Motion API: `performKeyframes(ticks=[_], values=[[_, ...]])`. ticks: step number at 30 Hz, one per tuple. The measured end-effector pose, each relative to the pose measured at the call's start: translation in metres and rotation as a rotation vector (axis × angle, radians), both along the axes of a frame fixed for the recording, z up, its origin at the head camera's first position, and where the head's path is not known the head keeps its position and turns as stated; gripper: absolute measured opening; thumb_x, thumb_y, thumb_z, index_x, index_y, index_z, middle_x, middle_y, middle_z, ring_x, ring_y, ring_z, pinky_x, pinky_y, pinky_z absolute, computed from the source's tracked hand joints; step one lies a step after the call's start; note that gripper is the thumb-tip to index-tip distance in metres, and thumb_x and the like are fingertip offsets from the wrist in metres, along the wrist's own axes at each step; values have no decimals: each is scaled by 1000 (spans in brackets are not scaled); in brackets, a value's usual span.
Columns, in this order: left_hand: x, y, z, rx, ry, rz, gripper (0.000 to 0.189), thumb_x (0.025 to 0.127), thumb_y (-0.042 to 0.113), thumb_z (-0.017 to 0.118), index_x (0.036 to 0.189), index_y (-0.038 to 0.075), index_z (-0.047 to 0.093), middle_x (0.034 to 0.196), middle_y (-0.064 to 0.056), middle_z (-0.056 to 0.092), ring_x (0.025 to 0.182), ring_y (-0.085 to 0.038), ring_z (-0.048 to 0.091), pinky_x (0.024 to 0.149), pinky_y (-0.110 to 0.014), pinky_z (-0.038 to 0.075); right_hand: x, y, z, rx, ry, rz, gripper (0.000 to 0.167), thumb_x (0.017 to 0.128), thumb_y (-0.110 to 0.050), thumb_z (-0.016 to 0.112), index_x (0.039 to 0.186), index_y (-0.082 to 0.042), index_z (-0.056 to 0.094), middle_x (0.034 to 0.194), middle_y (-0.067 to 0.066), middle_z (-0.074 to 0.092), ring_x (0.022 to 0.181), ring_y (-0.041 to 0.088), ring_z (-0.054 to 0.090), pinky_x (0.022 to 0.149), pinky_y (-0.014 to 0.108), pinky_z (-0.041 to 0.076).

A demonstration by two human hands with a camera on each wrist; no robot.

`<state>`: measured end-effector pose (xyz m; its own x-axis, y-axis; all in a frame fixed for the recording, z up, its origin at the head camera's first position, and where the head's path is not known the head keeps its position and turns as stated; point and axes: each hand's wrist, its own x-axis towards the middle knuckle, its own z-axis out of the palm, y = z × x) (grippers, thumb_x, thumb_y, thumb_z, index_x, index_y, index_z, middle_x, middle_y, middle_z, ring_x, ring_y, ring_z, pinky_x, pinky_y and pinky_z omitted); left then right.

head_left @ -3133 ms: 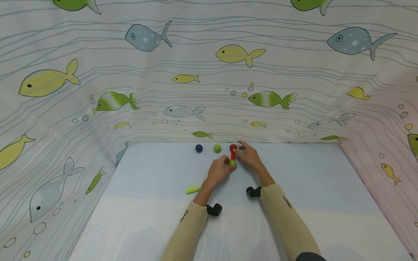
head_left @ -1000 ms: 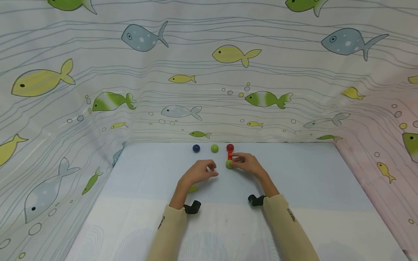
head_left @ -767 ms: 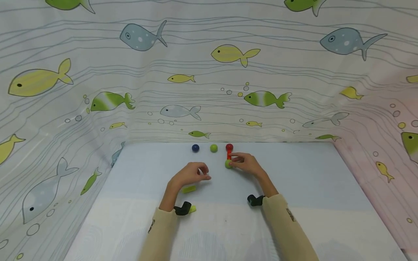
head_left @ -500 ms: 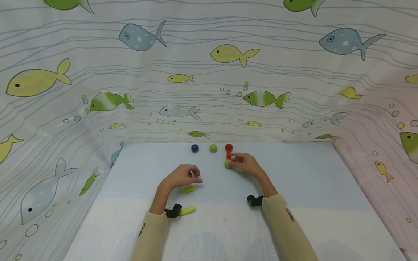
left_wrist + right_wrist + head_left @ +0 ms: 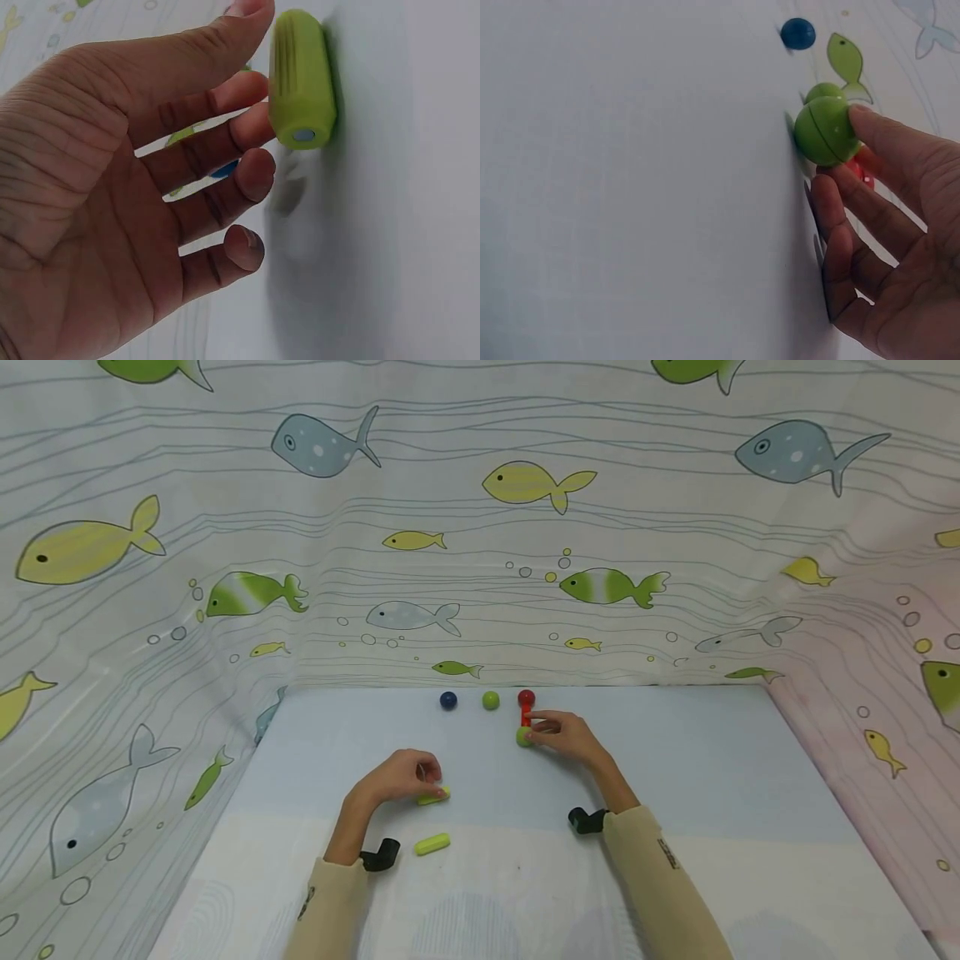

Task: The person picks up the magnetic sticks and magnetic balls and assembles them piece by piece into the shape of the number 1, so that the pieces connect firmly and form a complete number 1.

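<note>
My left hand (image 5: 405,774) is at a yellow-green ribbed rod (image 5: 301,79) lying on the table. In the left wrist view its fingers are loosely bent, with the fingertips beside the rod and not closed round it. A second yellow-green rod (image 5: 432,844) lies nearer the front. At the back, my right hand (image 5: 564,735) pinches a green ball (image 5: 826,131) between thumb and fingers. This ball sits at the near end of a red rod (image 5: 526,717), whose far end meets a red ball (image 5: 527,698). The fingers partly cover the red rod.
A dark blue ball (image 5: 448,700) and another green ball (image 5: 491,700) stand in a row left of the red ball, by the back wall (image 5: 345,668) printed with fish. The pale table (image 5: 645,893) carries all the pieces. Black wrist cameras stick out from both wrists.
My left hand has let go of the joined piece and moved left and toward the front to the rod, uncovering the second rod. The right hand has shifted from the red ball to the near green ball.
</note>
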<state>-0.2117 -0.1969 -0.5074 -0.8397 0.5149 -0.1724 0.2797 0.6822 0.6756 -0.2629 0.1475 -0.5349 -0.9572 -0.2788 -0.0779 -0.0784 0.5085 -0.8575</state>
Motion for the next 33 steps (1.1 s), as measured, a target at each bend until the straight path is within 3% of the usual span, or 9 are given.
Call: performKeyframes(ticks=[10,21,33], values=[[7,-5,1,15,-21,-25,20,78,25,85,87,13,71,75,5,61,71,-14,55,64,-31,46,-1,0,0,8,-4,7,44,89,-29,75,130,-16,65,116,8,69,110,27,63,94,48,47],[6,-5,-2,40,-3,-45,14,80,24,83,84,16,72,74,8,62,69,-13,56,63,-29,47,-1,-1,0,10,-4,7,44,90,-30,75,131,-17,65,117,8,69,111,27,63,95,48,47],[-2,15,-5,37,-16,-15,14,86,29,78,87,15,74,77,9,66,73,-12,58,67,-32,49,1,0,2,7,-1,5,45,90,-31,74,131,-14,64,117,9,69,111,28,63,94,49,47]])
